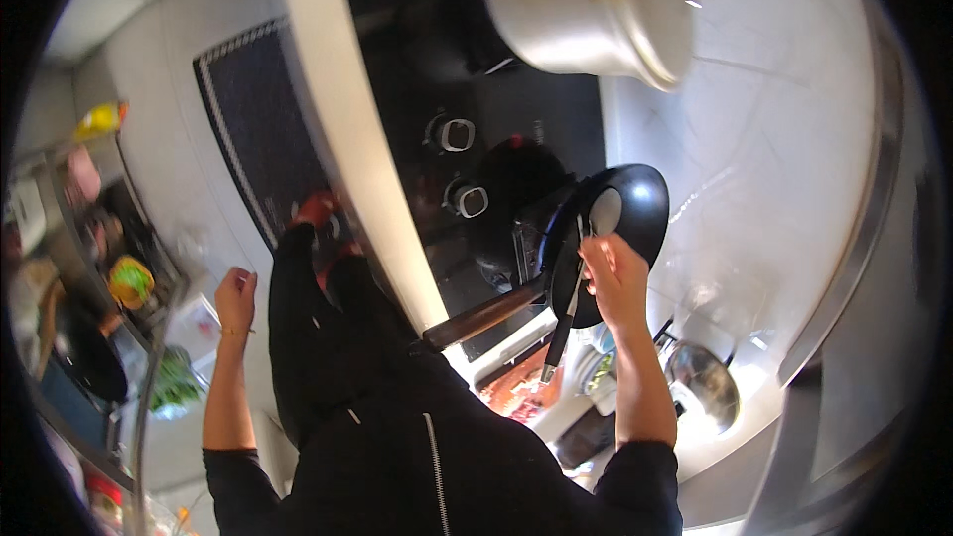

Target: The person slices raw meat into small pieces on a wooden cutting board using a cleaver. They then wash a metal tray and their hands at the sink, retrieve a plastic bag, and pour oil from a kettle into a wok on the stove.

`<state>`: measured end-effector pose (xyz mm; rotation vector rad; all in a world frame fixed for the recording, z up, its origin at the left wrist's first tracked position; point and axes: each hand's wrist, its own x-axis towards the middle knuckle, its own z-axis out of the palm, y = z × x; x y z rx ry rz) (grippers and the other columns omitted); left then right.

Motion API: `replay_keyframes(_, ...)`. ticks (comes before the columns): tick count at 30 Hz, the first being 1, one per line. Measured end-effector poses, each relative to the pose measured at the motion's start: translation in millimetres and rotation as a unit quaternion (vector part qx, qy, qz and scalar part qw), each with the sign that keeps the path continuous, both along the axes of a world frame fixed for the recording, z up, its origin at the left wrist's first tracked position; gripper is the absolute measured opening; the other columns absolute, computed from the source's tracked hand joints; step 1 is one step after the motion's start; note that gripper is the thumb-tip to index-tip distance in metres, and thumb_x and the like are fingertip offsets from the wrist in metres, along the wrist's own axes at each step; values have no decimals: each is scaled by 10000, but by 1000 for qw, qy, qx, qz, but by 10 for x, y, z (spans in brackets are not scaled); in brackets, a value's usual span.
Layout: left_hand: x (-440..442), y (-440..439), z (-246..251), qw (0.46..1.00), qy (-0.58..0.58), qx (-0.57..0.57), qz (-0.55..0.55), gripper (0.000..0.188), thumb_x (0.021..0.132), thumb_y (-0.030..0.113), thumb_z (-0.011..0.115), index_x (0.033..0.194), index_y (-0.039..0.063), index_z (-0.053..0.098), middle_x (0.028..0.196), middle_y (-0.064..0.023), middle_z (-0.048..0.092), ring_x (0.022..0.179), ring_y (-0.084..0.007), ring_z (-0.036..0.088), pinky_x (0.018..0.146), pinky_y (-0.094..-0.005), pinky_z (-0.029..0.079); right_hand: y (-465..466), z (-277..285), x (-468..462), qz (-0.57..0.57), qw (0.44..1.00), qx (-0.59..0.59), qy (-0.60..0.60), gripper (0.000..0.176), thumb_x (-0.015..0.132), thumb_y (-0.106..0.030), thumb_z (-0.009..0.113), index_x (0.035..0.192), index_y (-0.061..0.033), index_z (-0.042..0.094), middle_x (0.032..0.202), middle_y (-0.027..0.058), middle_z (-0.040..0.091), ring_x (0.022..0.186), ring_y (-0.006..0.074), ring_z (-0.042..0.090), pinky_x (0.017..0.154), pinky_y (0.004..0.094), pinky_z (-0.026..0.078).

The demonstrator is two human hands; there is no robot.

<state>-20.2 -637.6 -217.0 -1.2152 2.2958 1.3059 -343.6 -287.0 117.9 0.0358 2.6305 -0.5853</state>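
My right hand [616, 279] is closed on the thin shaft of a metal ladle or spatula [607, 210], over a black wok [646, 201]. The utensil's round head lies against the wok's inner side, and its black handle hangs past the near rim. The wok has a brown wooden handle [488, 315] pointing towards my body, and it sits over the near part of a black glass hob [417, 82]; whether it touches the burner cannot be told. Away to the left, my left hand [237, 296] hangs above the floor with curled fingers, no object visible in it.
A large steel pot [577, 22] stands at the hob's far end. Two knobs [456, 134] sit on the hob. Right of my body are a tray of raw meat [521, 387] and a steel pan [703, 380]. Leafy greens [175, 383] and a metal-edged counter stand at left.
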Motion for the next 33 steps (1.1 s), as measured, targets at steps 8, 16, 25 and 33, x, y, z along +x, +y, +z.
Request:
replay_keyframes(8,-1703,334,1971,936,290,199,-18,61,891,81,651,902,22,637,758,0,608,649,-50,541,582,-207,444,1004,-186,1578,-172,983,53,-42,506,852,-512,655,953,-17,619,734,105,654,635,219,636,600,331,500)
replay_keyframes(16,-2359,2026,3271,778,-19,517,-357,309,978,330,561,1000,31,636,816,-67,642,651,-125,599,612,-256,505,724,-112,1567,-327,801,-492,-101,357,960,-351,576,1020,0,580,698,31,570,533,122,521,481,245,436)
replay_keyframes(25,-2718,2270,3194,771,-118,575,-246,131,866,155,639,898,55,559,736,-62,591,557,-148,586,471,-280,492,1229,87,1047,-163,943,-122,264,244,850,-291,696,823,-49,700,637,148,638,586,310,644,557,381,486)
replay_keyframes(33,-2772,1715,3579,769,0,575,-280,112,853,119,628,889,77,531,667,-35,545,449,-130,515,397,-259,388,1517,-949,-6,85,947,247,189,108,824,-195,634,867,-106,678,935,90,643,841,266,663,710,380,555)
